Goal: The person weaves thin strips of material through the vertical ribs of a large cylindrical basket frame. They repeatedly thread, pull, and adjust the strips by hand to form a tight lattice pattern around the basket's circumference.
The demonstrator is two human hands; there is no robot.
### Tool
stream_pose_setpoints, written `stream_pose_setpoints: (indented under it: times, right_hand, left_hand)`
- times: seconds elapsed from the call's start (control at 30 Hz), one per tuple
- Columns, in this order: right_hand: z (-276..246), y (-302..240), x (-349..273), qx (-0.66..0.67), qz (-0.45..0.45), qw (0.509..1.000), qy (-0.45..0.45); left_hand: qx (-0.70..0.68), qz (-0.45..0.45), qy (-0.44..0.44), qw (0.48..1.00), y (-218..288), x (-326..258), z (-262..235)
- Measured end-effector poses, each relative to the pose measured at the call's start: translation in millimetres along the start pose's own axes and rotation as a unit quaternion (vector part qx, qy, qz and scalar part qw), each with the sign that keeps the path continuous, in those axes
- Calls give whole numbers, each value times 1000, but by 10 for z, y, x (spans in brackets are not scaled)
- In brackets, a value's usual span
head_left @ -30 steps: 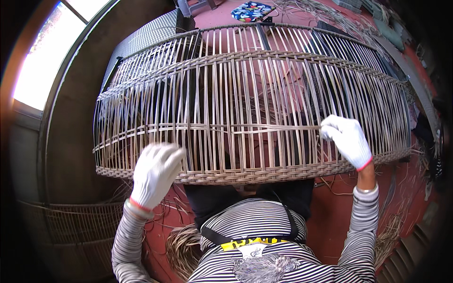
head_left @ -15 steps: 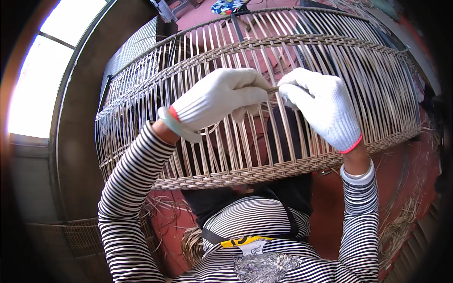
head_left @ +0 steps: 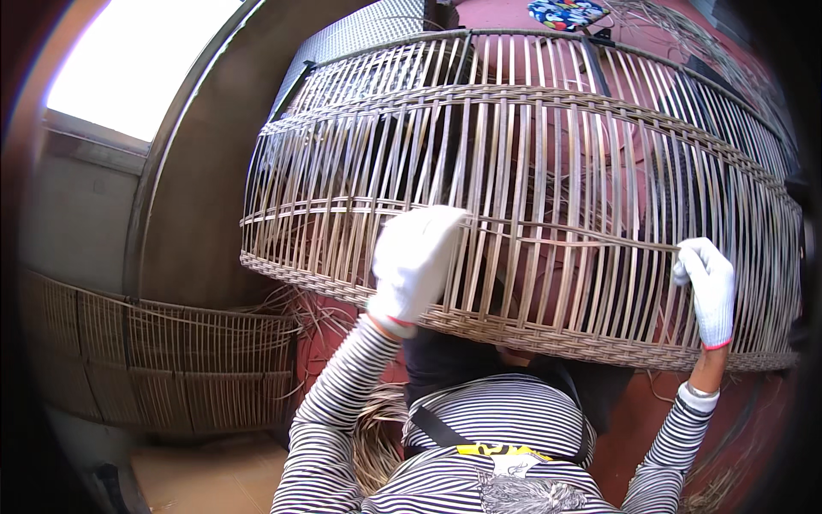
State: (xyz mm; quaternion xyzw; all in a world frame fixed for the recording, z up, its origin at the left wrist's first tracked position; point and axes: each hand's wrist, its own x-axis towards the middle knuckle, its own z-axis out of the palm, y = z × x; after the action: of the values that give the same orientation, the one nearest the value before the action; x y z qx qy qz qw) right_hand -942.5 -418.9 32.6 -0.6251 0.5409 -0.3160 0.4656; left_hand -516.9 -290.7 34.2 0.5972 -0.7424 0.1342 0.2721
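A large woven wicker panel [head_left: 514, 146] spans the space before me, with rows of upright slats and braided bands across it. My left hand [head_left: 417, 261], in a white knit glove, is closed at the panel's lower section, where strands run across the slats; its fingertips are partly hidden. Farther right, my right hand [head_left: 709, 287], also gloved, pinches a thin brown wicker strand [head_left: 625, 242]. That strand stretches leftward across the slats toward my left hand.
A second wicker panel [head_left: 205, 351] stands at the lower left. Loose strands [head_left: 377, 445] lie beside my body on the red floor [head_left: 616, 445]. Beyond the panel are a patterned round seat [head_left: 567, 13] and a grey woven piece [head_left: 360, 38]. Brown cardboard [head_left: 214, 480] lies at the lower left.
My hands were close together at the panel's middle and are now far apart, the right hand farther right and lower. The strand now stretches between them. The view has shifted left.
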Motion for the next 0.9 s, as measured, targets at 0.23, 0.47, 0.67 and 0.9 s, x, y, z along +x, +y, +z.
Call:
stream_pose_setpoints:
  times: [0.23,0.47,0.67,0.9]
  right_hand:
    - [4,293,29,16,-1,999,30]
    - [-47,304,38,7,7,1000,16]
    - [-70,304,127,10,34,999,15]
    - [-73,213,142,12,21,1000,-12]
  left_hand:
    - [67,-64,-100,991,-1213,-509,-357]
    - [57,-52,-137,988,-1394,-458,-458]
    - [27,-81,-253,964,-1464,-231,-549]
    - [21,60,-375,925,-1719,37,-593]
